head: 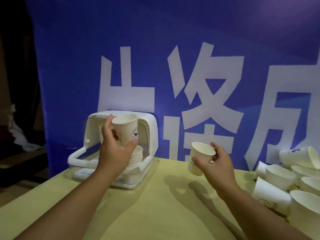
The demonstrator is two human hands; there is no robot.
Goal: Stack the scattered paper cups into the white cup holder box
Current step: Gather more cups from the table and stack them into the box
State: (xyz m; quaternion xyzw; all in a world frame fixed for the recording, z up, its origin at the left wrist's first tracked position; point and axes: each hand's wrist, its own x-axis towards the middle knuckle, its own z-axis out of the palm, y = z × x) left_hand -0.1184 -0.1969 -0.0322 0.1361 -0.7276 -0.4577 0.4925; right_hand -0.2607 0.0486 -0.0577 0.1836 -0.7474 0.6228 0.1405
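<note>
Two hands up, each on a paper cup: left hand (pixel 115 149) grips a tall printed cup (pixel 127 129) just above the nested stack (pixel 136 155) in the white cup holder box (pixel 110 148), far left on the yellow bench (pixel 155 205). Right hand (pixel 216 163) pinches a plain cup (pixel 200 157) mid-bench. Loose cups (pixel 294 179) piled far right.

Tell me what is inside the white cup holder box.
A stack of nested paper cups stands inside the white cup holder box. The left hand and its held cup hide the rest.
</note>
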